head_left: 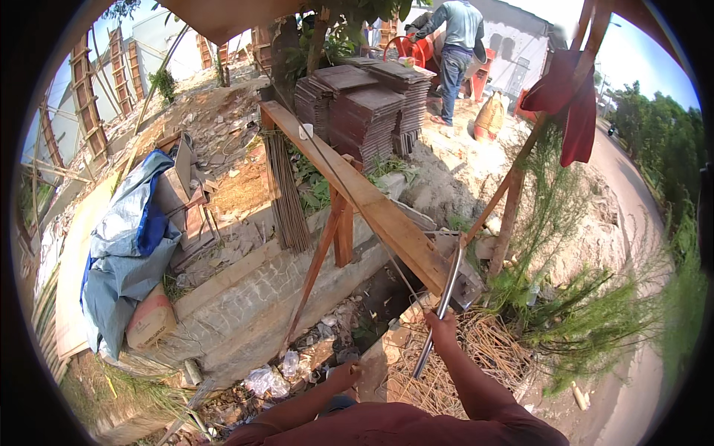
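Observation:
My right hand [444, 332] is closed round a shiny metal pipe lever [447, 290]. The lever's upper end meets a metal device [468, 286] at the near end of a long wooden beam [357, 197]. Along the beam runs a thin steel rod [387, 249], its near end close to my right hand. Lower and to the left, my left hand [346, 376] is curled closed, with nothing visible in it. A bundle of thin steel rods [284, 197] leans against the beam's far part.
Wooden legs [342, 230] prop the beam over a concrete wall [253, 286] and a trench. Tangled cut rods [461, 364] lie beside my right arm. Stacked brown tiles [364, 111] stand beyond; a person [455, 52] works by a red mixer [425, 48]. A blue tarp [126, 253] lies left.

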Demonstrator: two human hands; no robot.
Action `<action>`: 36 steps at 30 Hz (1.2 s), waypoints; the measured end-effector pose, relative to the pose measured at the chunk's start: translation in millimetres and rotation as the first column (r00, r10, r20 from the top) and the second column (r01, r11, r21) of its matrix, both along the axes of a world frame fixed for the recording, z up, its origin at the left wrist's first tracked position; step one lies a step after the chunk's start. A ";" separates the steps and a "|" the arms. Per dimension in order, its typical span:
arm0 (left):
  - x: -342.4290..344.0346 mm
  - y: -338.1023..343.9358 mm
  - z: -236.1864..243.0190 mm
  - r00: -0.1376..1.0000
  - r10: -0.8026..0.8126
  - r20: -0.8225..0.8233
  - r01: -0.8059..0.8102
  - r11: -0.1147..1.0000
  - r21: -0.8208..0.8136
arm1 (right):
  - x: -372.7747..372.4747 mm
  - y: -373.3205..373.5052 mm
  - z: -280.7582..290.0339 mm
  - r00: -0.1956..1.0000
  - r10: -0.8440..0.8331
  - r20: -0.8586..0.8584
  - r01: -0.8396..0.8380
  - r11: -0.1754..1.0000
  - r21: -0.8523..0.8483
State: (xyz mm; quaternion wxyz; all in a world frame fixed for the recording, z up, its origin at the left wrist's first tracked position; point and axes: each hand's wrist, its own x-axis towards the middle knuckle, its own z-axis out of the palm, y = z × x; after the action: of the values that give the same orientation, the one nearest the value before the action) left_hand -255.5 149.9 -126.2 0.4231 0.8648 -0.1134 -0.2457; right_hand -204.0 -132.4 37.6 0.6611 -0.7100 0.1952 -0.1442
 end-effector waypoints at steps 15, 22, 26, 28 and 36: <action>-49.1 57.1 -36.4 0.982 -0.098 -0.159 0.175 0.785 0.594 | -349.2 -197.6 15.3 0.779 -0.626 -0.042 0.490 0.649 -0.583; 51.2 -127.1 50.6 0.971 -0.023 0.238 0.021 1.000 0.012 | -340.1 -177.9 -19.0 0.768 -0.601 -0.219 0.444 0.748 -0.493; 89.5 -172.6 104.2 0.927 0.079 0.365 0.005 0.975 -0.223 | -329.0 -172.4 -15.3 0.762 -0.589 -0.270 0.409 0.760 -0.505; 120.7 -175.5 119.3 0.901 0.150 0.407 -0.022 0.953 -0.302 | -312.5 -173.3 -6.1 0.766 -0.554 -0.325 0.387 0.802 -0.456; 252.1 -162.5 150.9 0.854 0.306 0.420 -0.158 0.923 -0.350 | -210.1 -206.0 -26.6 0.809 -0.587 -0.034 0.456 0.662 -0.595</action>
State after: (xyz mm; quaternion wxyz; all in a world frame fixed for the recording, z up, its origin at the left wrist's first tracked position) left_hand -3.4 -12.5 24.7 0.5372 0.8303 -0.1417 0.0435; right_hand -414.1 -338.4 11.0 0.3267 -0.7959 0.4131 -0.2986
